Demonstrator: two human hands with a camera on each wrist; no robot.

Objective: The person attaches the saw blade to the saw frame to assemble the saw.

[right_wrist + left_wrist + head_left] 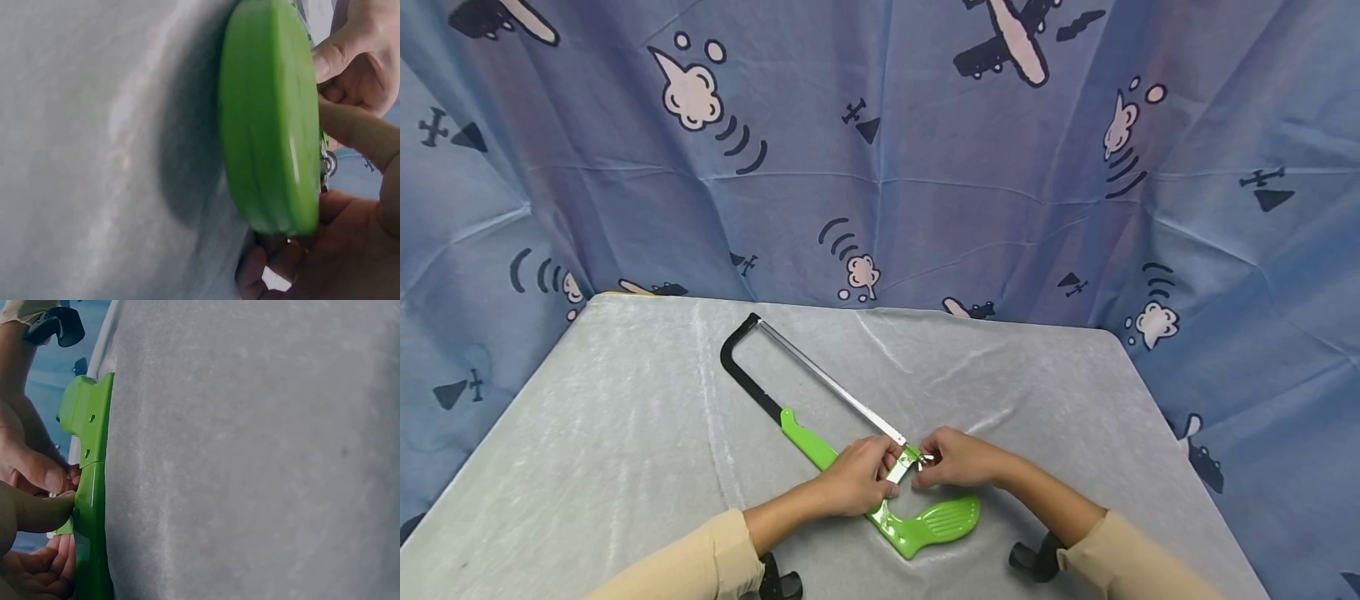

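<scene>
Plainly, the cloth-covered table (587, 433) gave a soft bed to a hacksaw (807, 442), which lay slantwise across its middle, far end to the person's left. The saw looked stiff and of moderate weight, awkward through its length more than its mass. Its thin silver blade (828, 380) seemed the part to avoid; the teeth were too small to make out. The black bow (752, 385) looked rigid enough to steady it by, but the green handle (951, 518) was the natural hold: glossy, perhaps slick, with ridges likely to help the palm.

Meanwhile the right hand (966, 460) had thumb and fingers closed about the wing nut, while the left hand (857, 477) gripped the saw at the short silver strut (898, 471). The wing nut (926, 460) itself, hard and small, seemed to suit only a fingertip pinch.

Only the head view took in the whole saw. The right wrist view, though, showed the handle's rounded butt and its shadow (181, 162) on the cloth, plus a bright metal loop (335, 164), probably of the nut. Finer still, the left wrist view gave a seam (92, 463) and small holes (92, 418) along the green casing.
</scene>
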